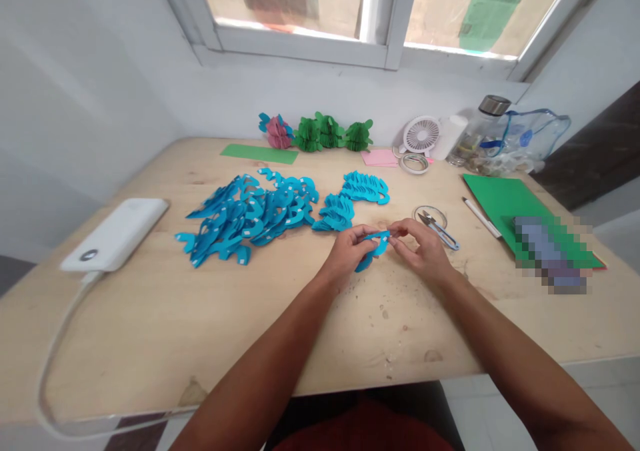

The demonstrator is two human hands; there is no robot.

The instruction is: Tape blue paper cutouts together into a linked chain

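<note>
Between my two hands is a folded blue paper cutout [381,246] with curved edges and a small white patch on it. My left hand [349,251] grips its left side, thumb on top. The fingertips of my right hand [419,246] pinch its upper right end. Just beyond my left hand sit a fanned blue paper bundle [336,212] and a second pleated bundle [365,188]. Further left spreads a large heap of blue paper cutouts [255,214], many with small white squares. A pair of thread snips [440,231] lies to the right of my right hand, beside a thin ring [424,210].
A white power bank [117,234] with a cable lies left. Along the wall stand green paper figures [327,132], a pink and blue one [277,132], a small fan [421,135], tape [414,164] and a bottle [487,128]. Green sheets [510,201] and a pen [481,218] lie right.
</note>
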